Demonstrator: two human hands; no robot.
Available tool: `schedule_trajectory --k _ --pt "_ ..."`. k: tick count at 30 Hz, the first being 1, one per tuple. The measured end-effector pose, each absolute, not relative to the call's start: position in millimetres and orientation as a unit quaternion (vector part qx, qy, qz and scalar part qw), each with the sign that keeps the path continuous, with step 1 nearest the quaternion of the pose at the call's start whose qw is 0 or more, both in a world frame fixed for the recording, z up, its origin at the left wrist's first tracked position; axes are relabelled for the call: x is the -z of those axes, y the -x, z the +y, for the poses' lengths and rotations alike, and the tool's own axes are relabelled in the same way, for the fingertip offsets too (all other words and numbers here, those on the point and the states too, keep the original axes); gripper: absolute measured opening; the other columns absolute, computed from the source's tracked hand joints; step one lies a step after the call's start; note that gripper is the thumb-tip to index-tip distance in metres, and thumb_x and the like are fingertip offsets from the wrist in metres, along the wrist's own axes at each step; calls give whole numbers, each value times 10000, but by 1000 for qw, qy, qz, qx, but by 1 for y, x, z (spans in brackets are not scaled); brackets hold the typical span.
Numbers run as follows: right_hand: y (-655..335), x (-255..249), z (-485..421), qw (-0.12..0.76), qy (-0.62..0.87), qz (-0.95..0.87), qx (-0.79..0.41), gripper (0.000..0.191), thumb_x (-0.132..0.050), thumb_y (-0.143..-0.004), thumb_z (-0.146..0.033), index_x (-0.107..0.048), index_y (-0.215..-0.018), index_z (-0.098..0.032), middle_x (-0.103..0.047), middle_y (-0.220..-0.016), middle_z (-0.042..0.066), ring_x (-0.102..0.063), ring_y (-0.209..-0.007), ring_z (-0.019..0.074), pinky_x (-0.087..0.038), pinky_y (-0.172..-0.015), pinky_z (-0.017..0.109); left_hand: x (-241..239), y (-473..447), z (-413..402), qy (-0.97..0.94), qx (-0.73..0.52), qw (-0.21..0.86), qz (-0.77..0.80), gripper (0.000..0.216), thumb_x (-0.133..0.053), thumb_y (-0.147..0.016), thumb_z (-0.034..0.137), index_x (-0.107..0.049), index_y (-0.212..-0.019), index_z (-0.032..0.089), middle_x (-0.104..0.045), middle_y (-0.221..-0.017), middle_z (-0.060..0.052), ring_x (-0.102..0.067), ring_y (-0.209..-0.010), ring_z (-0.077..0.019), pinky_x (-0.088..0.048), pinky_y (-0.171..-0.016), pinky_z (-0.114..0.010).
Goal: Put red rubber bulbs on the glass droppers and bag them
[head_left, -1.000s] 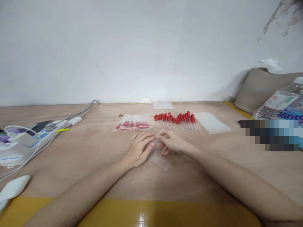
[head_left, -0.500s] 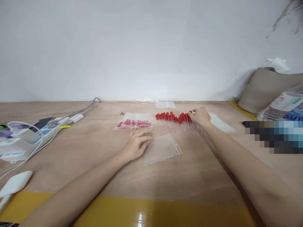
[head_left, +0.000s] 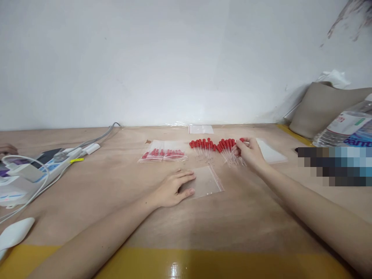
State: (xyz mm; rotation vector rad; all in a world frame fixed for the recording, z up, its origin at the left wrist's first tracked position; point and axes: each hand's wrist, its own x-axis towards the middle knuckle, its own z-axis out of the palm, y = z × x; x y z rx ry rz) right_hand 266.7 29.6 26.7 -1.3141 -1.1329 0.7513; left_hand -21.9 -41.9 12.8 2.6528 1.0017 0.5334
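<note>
A clear zip bag [head_left: 207, 182] lies flat on the table, its zip edge to the right. My left hand [head_left: 176, 188] rests over the bag's left end, thumb and fingers apart. My right hand [head_left: 250, 150] pinches a dropper [head_left: 241, 140] by its red bulb, at the right end of a row of red-bulbed droppers [head_left: 228, 146] with clear tubes. A second group of droppers [head_left: 204, 145] lies just left of that row. Farther left, small zip bags [head_left: 162, 153] with red-bulbed droppers inside lie side by side.
Flat bags lie at the back [head_left: 200, 129] and right of my right hand [head_left: 270, 151]. A power strip [head_left: 55, 164] with plugs and cables is on the left, near another person's hand [head_left: 8, 149]. A white spoon-shaped object [head_left: 17, 232], a water bottle [head_left: 338, 126] and a grey-brown container [head_left: 316, 108] flank the workspace.
My left hand has moved right and nearer, onto the clear bag. My right hand has drawn slightly right with a dropper pinched in it. Another person's hand has appeared at far left.
</note>
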Motion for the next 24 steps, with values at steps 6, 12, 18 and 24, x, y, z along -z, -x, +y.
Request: schedule_trajectory --k 6,12,18,24 --pt "-257 -6 -2 630 516 -355 -459 164 -543 -768 -222 -380 -780 -210 -554 -569 -35 -485 -415 73 -400 -403 173 -15 21 -44 -913 -155 128 356 500 -462 -840 468 -435 -1273 219 -419 -1346 -78 -377 -1249 -218 -267 -1059 -439" --pt "-249 -3 -10 592 480 -328 -558 131 -464 -817 -143 -422 -701 -185 -583 -557 6 -538 -426 86 -446 -426 184 -14 20 -43 -911 -150 133 360 504 -468 -837 468 -435 -1270 213 -420 -1344 -80 -376 -1248 -214 -251 -1068 -435" --pt "-248 -2 -20 513 411 -345 -670 53 -510 -790 -133 -491 -749 -162 -654 -721 72 -650 -670 150 -524 -643 258 -14 20 -43 -911 -179 144 343 535 -484 -838 436 -356 -1310 220 -448 -1320 -74 -405 -1219 -230 -258 -1057 -459" --pt "-252 -1 -25 392 330 -493 -704 229 -674 -692 -196 -468 -792 -183 -652 -876 20 -594 -529 81 -464 -509 212 -16 19 -45 -909 -179 156 342 538 -497 -837 409 -336 -1317 226 -442 -1324 -71 -407 -1214 -226 -300 -1035 -447"
